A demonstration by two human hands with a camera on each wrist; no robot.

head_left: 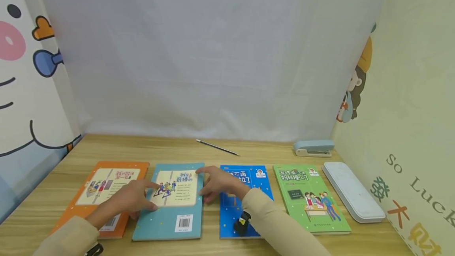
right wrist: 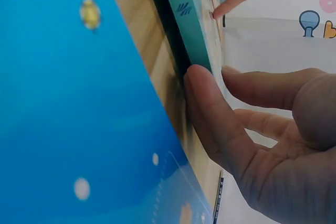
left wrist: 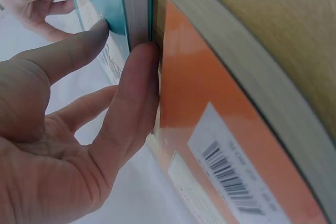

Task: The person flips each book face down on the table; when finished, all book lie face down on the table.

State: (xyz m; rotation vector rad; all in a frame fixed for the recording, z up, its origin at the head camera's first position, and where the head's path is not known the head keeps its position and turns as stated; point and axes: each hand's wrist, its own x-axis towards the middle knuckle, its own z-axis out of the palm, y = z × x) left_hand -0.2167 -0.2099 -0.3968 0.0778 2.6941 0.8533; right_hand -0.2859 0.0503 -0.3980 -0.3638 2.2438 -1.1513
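A teal book, back cover up with a barcode, lies on the table between both hands. My left hand holds its left edge; in the left wrist view the thumb rests on the teal cover and the fingers sit against the page edges. At the opposite side, my right hand grips the spine, fingertips against the teal spine and thumb by the cover. Under the left forearm is an orange book, back cover up. Beneath the right wrist lies a blue book, partly covered by the arm.
A green book lies right of the blue one, with a white case beside it. Behind stands a light-blue stapler. A pencil lies near the table's back. Curtain and printed panels surround the table.
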